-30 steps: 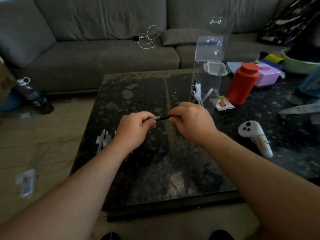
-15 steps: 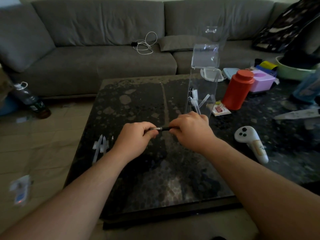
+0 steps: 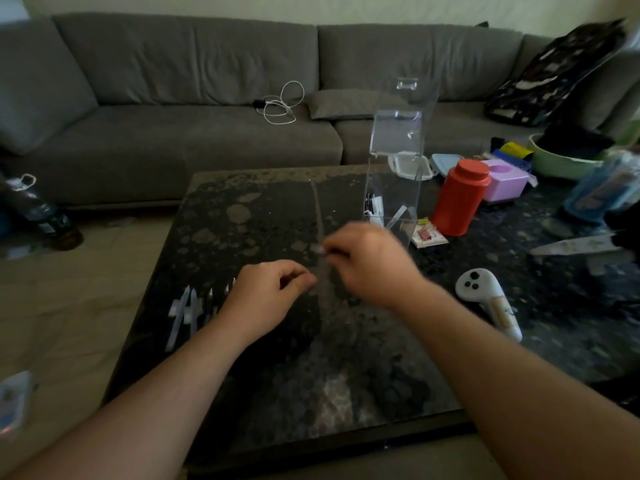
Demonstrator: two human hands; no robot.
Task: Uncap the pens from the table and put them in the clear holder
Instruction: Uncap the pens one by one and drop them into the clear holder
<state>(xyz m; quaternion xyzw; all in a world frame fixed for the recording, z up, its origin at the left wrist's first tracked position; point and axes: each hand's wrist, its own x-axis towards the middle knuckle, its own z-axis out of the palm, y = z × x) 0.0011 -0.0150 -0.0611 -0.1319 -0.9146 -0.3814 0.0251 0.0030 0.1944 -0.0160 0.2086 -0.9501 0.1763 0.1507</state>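
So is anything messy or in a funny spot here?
Yes. A bottle lies tipped on the floor left of the table, and a white cable sits tangled on the sofa. A knife lies loose on the table's right side, near the white controller.

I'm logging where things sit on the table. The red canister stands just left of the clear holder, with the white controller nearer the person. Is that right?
Not quite. In the head view the red canister stands just right of the clear holder, not left. The rest holds: the white controller lies nearer the person, on the table.
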